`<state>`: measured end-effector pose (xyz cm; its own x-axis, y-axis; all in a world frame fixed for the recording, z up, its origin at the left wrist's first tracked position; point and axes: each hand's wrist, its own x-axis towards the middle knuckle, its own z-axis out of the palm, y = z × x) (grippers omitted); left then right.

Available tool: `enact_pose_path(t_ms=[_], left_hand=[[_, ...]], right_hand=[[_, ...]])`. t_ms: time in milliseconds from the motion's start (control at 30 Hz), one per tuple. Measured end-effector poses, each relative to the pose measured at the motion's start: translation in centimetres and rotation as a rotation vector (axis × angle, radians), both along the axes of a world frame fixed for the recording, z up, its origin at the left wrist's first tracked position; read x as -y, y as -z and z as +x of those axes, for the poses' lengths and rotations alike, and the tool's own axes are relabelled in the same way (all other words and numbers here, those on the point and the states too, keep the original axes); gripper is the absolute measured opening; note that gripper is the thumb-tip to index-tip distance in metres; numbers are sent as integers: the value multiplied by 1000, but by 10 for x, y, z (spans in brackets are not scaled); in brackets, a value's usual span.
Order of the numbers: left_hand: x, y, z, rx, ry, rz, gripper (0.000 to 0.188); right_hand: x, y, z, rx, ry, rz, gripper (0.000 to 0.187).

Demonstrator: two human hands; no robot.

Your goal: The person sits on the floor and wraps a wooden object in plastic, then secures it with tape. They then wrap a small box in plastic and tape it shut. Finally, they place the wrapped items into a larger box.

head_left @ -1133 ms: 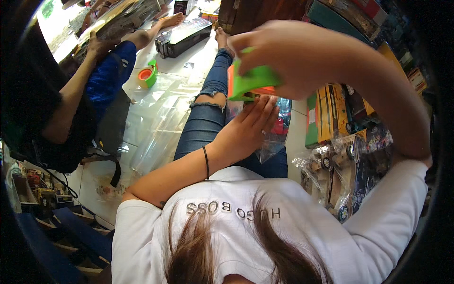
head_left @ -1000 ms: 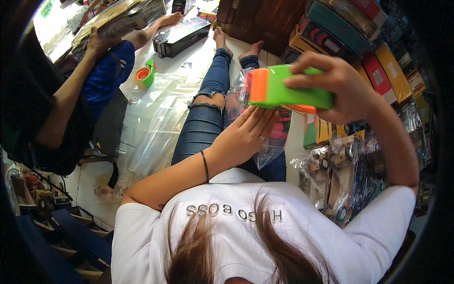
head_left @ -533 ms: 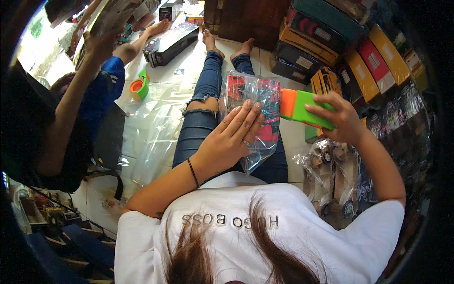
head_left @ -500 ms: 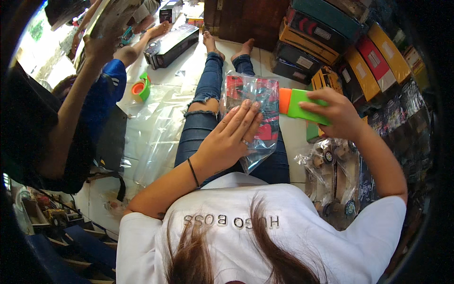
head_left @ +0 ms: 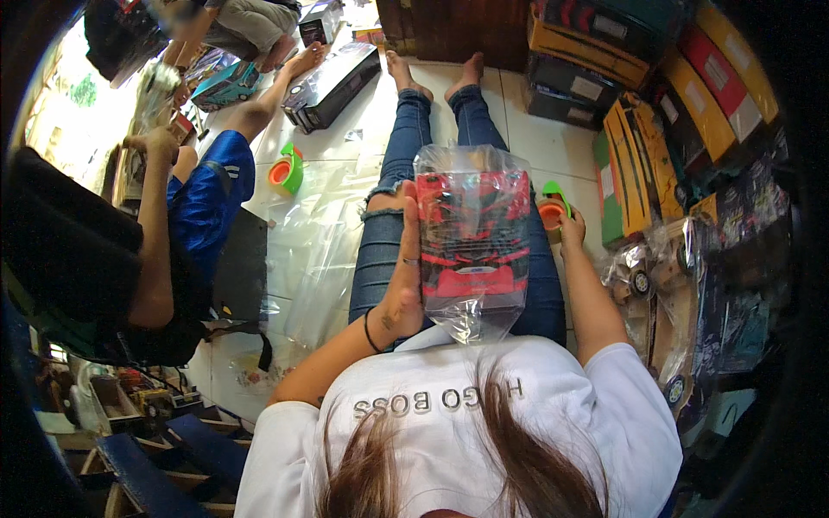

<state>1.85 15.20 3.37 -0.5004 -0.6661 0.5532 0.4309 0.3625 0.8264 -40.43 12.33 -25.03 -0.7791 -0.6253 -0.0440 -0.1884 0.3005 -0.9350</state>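
Note:
A red and black printed package (head_left: 473, 229) wrapped in clear plastic rests on my thighs, its loose plastic end toward my shirt. My left hand (head_left: 408, 268) lies along the package's left side with its fingers stretched out, touching it. Beyond the package's right side, low beside my right leg, my right hand (head_left: 572, 233) has its fingers on a green and orange tape dispenser (head_left: 553, 211). Part of that hand's grip is hidden. A similar green and orange tape dispenser (head_left: 286, 173) sits on the floor left of my legs.
Clear plastic sheets (head_left: 315, 224) cover floor at left. A person in blue shorts (head_left: 211, 190) sits there beside a long dark box (head_left: 332, 86). Stacked boxes (head_left: 587, 60) and a wooden toy truck with wheels (head_left: 661, 293) in plastic line the right side.
My right hand has brought the tape dispenser down from beside the package toward the floor. My left hand has slid off the package's top to its left side. The view has shifted slightly.

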Motion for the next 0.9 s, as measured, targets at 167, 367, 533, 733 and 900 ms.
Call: enact_pose_path(t_ms=[167, 367, 533, 733, 900], left_hand=[[39, -78, 6, 644, -190, -1001, 47], [112, -117, -92, 1284, 424, -1442, 45], [184, -139, -90, 1475, -264, -985, 64], [213, -117, -68, 1460, -233, -634, 50], [163, -65, -21, 959, -67, 154, 83]], right_hand=[[-6, -11, 34, -478, -44, 221, 66], [4, -118, 85, -217, -181, -295, 63], [-22, -211, 174, 196, -333, -667, 61], [55, -258, 238, 669, -265, -876, 73], [65, -266, 227, 1254, -957, -954, 71]])
